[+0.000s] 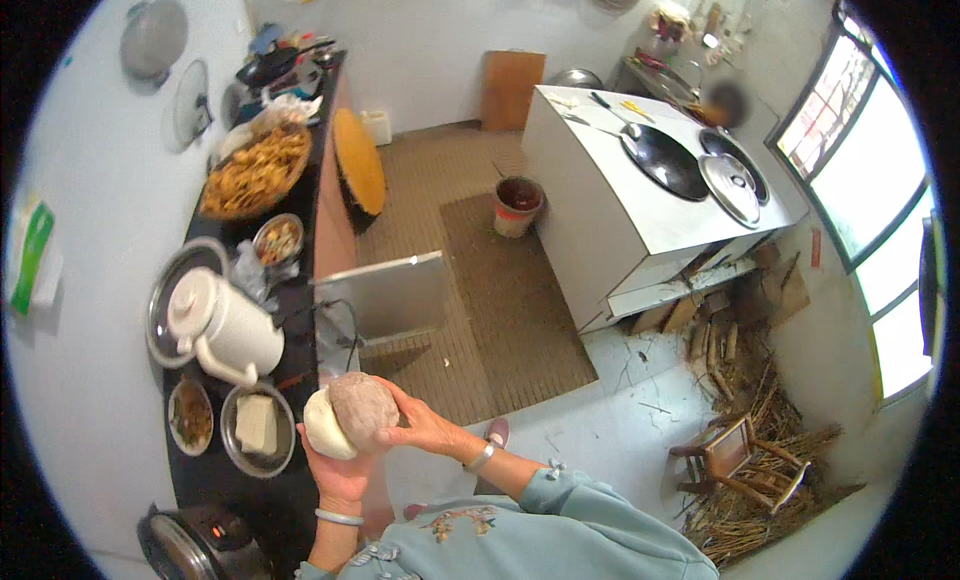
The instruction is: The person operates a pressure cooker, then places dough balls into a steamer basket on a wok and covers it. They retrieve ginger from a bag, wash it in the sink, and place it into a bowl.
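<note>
Two round lumps, dough or steamed buns, are held together in front of my body, above the counter's front edge. The paler one, a cream-white ball (328,426), rests in the palm of my left hand (341,475), which supports both from below. Pressed against it is a slightly larger greyish-brown ball (365,411) with a rough surface. My right hand (424,426) grips this brown ball from the right side, fingers behind and thumb in front. Just left of my hands stands a steel bowl (289,456) with a pale block (256,424) like tofu inside.
The dark counter (247,486) bears an oval dish of food (191,419), a white thermos jug (232,329), a basket of yellow-brown food (259,171) and a rice cooker (202,542). A panel (397,295) juts from its front. Beyond are a bucket (516,209) and a stove (592,197) with woks.
</note>
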